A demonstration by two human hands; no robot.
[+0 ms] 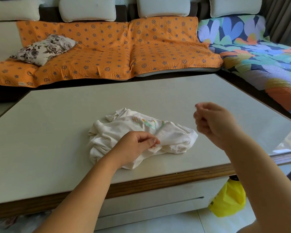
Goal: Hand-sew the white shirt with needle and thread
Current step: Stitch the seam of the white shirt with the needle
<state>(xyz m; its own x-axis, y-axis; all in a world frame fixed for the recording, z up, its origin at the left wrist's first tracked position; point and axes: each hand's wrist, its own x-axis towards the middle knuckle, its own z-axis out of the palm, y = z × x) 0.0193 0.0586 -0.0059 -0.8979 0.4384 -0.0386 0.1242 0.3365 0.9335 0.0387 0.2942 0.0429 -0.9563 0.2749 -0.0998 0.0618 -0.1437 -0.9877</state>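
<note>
My left hand (pixel 138 143) pinches the crumpled white cloth shirt (pixel 173 138); my right hand (pixel 213 121) hovers curled right of it, and I cannot tell what it grips.

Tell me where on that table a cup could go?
Bare table lies left of the white shirt and along the far strip by the orange sofa. Crowded: near middle, where the left hand pinches the shirt and the right hand hovers.
</note>
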